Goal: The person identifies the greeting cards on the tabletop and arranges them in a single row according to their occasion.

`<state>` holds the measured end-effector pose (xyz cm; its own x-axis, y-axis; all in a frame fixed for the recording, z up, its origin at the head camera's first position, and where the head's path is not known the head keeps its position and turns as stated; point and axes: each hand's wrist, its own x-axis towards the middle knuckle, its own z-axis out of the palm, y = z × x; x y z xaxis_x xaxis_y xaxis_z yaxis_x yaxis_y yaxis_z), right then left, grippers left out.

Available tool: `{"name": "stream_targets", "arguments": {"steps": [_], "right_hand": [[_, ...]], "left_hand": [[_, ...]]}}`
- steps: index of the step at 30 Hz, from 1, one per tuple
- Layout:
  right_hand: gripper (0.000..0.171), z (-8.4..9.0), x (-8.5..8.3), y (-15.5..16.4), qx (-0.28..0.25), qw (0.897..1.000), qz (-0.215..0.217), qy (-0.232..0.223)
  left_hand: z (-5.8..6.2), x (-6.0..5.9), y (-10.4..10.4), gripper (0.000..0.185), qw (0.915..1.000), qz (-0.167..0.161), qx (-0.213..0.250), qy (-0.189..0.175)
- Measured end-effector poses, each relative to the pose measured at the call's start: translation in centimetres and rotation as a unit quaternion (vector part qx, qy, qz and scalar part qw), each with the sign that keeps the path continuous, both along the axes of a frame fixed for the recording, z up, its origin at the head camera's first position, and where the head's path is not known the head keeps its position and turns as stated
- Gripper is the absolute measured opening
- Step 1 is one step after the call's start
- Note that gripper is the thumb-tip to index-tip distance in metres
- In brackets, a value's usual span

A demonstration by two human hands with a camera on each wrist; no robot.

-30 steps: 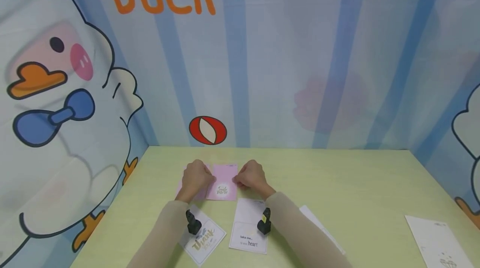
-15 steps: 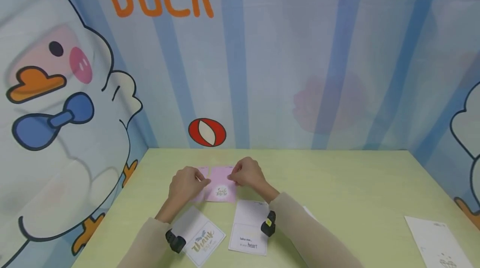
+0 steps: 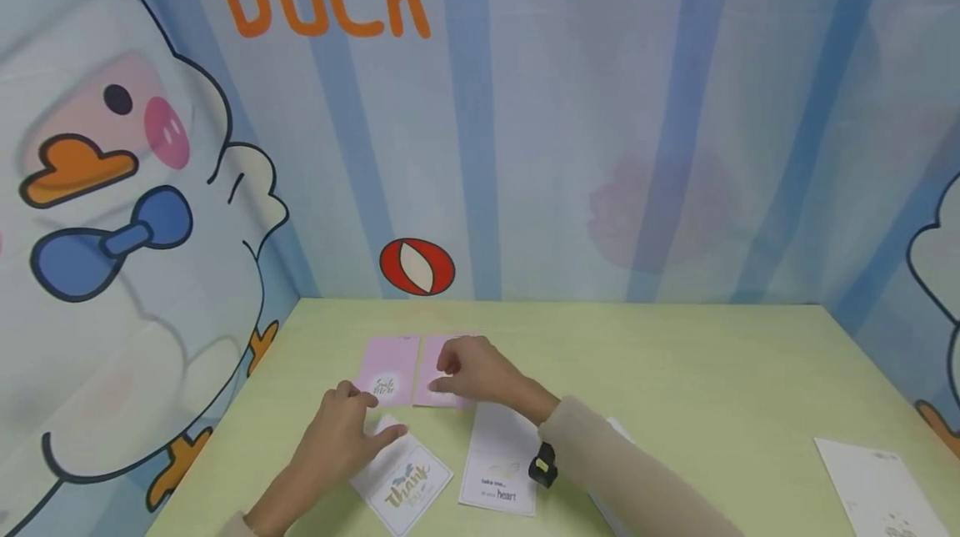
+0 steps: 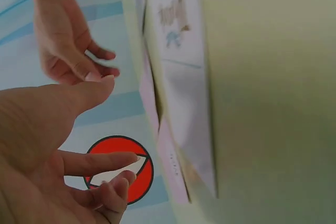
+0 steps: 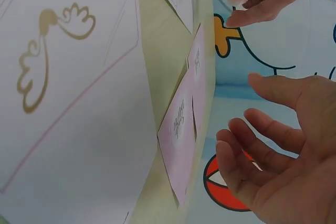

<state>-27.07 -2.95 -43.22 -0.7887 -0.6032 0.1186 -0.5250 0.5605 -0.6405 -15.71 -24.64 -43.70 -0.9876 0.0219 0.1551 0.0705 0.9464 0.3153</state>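
Two pink cards lie side by side on the table: a left pink card (image 3: 393, 358) and a right pink card (image 3: 428, 363). My right hand (image 3: 480, 370) hovers over the right one, hiding part of it; the right wrist view shows a gap between thumb and loosely bent fingers. Nearer, my left hand (image 3: 337, 433) hangs with thumb and fingers apart and nothing between them, beside the white "thank you" card (image 3: 408, 479), which lies turned at an angle. A white "take me to your heart" card (image 3: 497, 470) lies below my right hand, its gold wing print clear in the right wrist view.
Another white card (image 3: 609, 512) is mostly hidden under the right forearm. At the table's right lies a further white card (image 3: 873, 479). A printed duck curtain (image 3: 540, 145) stands behind the pale yellow-green table (image 3: 675, 370).
My left hand has left the pink cards and come toward the front left, uncovering the left one. My right hand has let go of the right card's edge and moved slightly left and nearer.
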Motion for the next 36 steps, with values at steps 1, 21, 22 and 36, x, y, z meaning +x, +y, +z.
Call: {"name": "stream_targets", "arguments": {"steps": [1, 21, 22, 36], "right_hand": [[0.026, 0.0, 0.3, -0.2, 0.005, 1.0, 0.012, 0.006], [0.088, -1.5, 3.7, -4.3, 0.211, 0.953, 0.2, 0.08], [0.09, -1.6, 3.8, -4.4, 0.218, 0.95, 0.208, 0.084], [0.092, -1.7, 5.0, -4.9, 0.258, 0.919, 0.282, 0.096]], "left_hand": [[-0.2, 0.4, 0.0, 0.065, 1.0, -0.001, -0.008, -0.004], [-2.5, 3.6, -0.5, 0.128, 0.9837, -0.028, -0.011, -0.177], [-2.6, 3.6, -0.6, 0.129, 0.9827, -0.027, -0.011, -0.183], [-2.9, 3.8, -0.3, 0.136, 0.976, -0.016, -0.018, -0.216]]}}
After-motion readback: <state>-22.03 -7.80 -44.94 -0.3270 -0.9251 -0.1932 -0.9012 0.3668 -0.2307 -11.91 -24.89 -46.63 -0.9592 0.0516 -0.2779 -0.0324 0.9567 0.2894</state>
